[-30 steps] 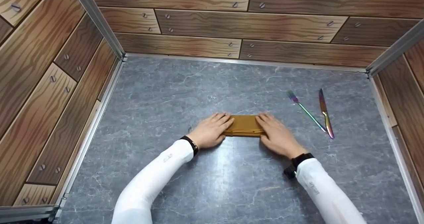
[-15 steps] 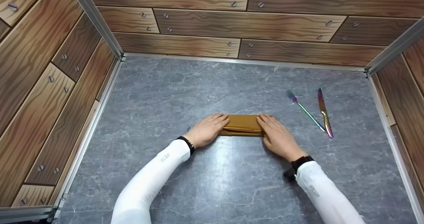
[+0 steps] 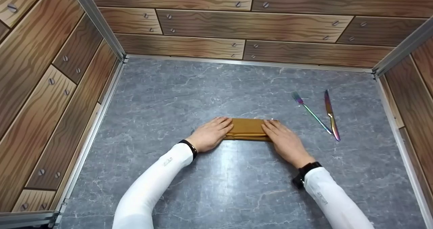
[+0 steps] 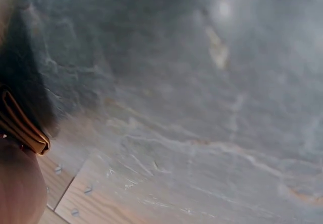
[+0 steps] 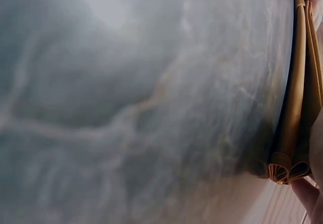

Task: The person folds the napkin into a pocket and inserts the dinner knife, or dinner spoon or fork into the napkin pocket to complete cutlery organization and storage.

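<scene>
Mustard-brown, flat-folded rectangular cloth (image 3: 247, 126) lies on the grey marbled tabletop (image 3: 189, 87), its ends under the bare left hand (image 3: 209, 134) and bare right hand (image 3: 287, 140), fingers nearly straight, grasping nothing; even, level pressure should keep its layers square.

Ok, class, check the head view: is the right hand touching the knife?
No, the right hand rests on the folded brown cloth, while the knife lies away from it, beside the fork.
</scene>
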### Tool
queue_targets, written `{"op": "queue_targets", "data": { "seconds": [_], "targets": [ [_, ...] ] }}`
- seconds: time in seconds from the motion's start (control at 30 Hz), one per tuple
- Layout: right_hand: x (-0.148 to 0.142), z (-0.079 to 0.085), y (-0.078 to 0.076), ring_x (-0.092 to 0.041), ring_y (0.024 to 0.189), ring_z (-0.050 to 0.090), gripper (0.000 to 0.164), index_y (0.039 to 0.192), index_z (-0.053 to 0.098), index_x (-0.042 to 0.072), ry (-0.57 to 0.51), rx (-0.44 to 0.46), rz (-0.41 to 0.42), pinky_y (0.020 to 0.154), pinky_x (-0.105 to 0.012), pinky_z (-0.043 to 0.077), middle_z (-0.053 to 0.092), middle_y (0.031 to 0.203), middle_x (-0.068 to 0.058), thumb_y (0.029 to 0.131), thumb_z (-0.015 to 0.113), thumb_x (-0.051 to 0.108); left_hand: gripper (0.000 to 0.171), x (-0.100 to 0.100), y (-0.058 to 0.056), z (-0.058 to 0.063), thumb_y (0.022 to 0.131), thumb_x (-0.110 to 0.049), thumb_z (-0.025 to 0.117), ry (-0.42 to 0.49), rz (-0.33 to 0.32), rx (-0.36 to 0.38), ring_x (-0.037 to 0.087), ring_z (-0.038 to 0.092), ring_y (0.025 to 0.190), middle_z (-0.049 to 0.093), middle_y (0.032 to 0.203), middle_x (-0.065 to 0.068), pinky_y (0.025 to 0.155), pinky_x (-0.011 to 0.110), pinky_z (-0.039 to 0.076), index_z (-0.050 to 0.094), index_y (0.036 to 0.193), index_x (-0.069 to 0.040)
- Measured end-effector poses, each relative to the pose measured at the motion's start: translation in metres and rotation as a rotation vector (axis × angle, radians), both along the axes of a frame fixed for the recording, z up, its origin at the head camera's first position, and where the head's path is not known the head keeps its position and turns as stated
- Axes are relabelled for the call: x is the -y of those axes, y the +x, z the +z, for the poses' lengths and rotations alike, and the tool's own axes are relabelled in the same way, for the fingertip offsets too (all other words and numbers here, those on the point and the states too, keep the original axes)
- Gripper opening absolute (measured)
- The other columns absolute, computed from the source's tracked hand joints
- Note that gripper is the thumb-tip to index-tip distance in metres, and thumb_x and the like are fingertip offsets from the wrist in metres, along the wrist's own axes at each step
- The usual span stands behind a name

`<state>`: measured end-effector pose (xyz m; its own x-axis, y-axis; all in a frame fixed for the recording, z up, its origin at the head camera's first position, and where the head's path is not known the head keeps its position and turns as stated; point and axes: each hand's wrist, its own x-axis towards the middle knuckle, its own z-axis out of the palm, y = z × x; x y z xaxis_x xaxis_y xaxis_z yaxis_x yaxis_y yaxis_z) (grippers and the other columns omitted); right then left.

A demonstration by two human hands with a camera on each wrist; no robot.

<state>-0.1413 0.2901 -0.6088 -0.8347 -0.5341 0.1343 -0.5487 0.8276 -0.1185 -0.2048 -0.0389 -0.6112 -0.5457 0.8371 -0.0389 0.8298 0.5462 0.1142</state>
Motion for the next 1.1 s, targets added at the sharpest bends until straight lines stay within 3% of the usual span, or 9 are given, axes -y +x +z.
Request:
{"op": "queue_targets", "data": {
  "seconds": [0.23,0.5,0.83,1.1],
  "targets": [
    [0.000,-0.004,0.005,-0.037,0.139,0.035,0.062,0.145,0.046,0.002,0.034,-0.013,0.019,0.112,-0.051,0.029,0.041,0.150,-0.017,0.086,0.061,-0.007,0.048,0.001,-0.001,-0.002,0.108,-0.023,0.030,-0.043,-0.019,-0.075,0.027,0.019,0.147,0.022,0.160,0.011,0.119,0.038,0.010,0.031,0.154,-0.008],
    [0.001,-0.005,0.008,-0.040,0.137,0.037,0.058,0.143,0.049,0.002,0.019,0.004,0.012,0.110,-0.054,0.032,0.044,0.147,-0.020,0.087,0.061,-0.008,0.050,0.004,0.001,0.000,0.109,-0.028,0.025,0.014,0.017,0.013,0.026,0.018,0.147,0.022,0.161,0.008,0.119,0.038,0.010,0.029,0.155,-0.010],
    [0.000,-0.003,0.010,-0.040,0.139,0.033,0.056,0.144,0.048,0.002,0.003,0.055,-0.004,0.110,-0.055,0.031,0.042,0.149,-0.020,0.089,0.056,-0.010,0.048,0.003,0.004,0.003,0.107,-0.022,0.034,-0.080,-0.044,-0.118,0.028,0.022,0.146,0.025,0.159,0.012,0.119,0.039,0.013,0.034,0.152,-0.007],
    [-0.002,-0.003,0.011,-0.039,0.140,0.031,0.059,0.145,0.045,0.001,0.001,0.069,0.008,0.111,-0.055,0.029,0.039,0.150,-0.021,0.088,0.055,-0.012,0.049,0.001,0.006,0.002,0.106,-0.023,0.035,-0.096,-0.030,-0.130,0.028,0.023,0.146,0.027,0.158,0.014,0.119,0.039,0.014,0.036,0.151,-0.004]
  ]
}}
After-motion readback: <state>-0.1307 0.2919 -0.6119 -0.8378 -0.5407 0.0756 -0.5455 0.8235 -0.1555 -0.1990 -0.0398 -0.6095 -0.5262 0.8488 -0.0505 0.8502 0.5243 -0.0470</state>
